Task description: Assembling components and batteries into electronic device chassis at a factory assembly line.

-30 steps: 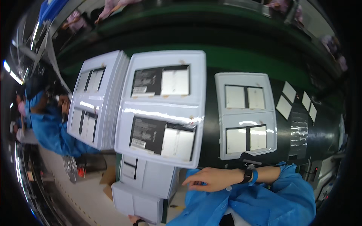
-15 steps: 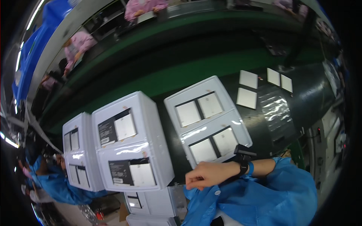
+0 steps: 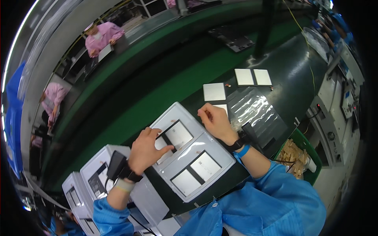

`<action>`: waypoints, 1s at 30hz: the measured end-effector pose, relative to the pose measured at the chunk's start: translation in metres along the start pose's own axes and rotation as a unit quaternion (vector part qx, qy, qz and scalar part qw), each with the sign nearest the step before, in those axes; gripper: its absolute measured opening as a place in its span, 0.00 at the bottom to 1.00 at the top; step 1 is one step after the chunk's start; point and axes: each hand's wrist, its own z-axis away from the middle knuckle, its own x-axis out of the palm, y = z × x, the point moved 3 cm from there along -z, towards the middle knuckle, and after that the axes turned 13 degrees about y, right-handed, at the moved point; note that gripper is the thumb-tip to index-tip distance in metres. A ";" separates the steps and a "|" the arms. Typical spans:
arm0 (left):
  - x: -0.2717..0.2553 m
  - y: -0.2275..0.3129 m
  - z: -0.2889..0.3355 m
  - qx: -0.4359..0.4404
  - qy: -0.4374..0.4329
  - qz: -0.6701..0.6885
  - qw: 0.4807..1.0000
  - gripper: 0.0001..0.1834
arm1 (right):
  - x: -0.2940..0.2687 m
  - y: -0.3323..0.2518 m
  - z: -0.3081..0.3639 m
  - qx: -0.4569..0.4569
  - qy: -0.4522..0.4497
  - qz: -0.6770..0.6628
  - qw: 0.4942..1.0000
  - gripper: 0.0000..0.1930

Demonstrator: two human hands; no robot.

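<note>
A white plastic tray (image 3: pixel 204 139) in front of me holds flat silver packs with black strips, like battery packs, in two recesses. My left hand (image 3: pixel 146 149) hovers over the far recess with thumb and fingers spread about its left pack (image 3: pixel 161 146), partly covering it; the right pack (image 3: pixel 180 134) beside it is uncovered. Two more packs, a left one (image 3: pixel 186 183) and a right one (image 3: pixel 205 166), lie in the near recess. My right hand (image 3: pixel 217 122) is above the tray's far right edge, fingers curled in and nothing visible in them. It partly hides a pale pack (image 3: pixel 223 107) on the bench.
Farther right lie a pale pack (image 3: pixel 214 92), a pair of packs (image 3: pixel 253 77) and a clear plastic sheet (image 3: pixel 256 112). Stacked white trays (image 3: pixel 136 151) stand at left. A green bin (image 3: pixel 316 169) holds brown scraps. Across the bench sits a person in pink (image 3: pixel 104 37).
My view has swung right. My left hand has come into view over the tray's far recess. My right hand has moved from the tray's near edge to its far right edge.
</note>
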 end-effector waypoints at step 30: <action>0.054 -0.037 -0.037 -0.039 -0.080 0.102 0.991 0.32 | 0.012 -0.007 0.017 -0.079 -0.109 0.033 0.990 0.06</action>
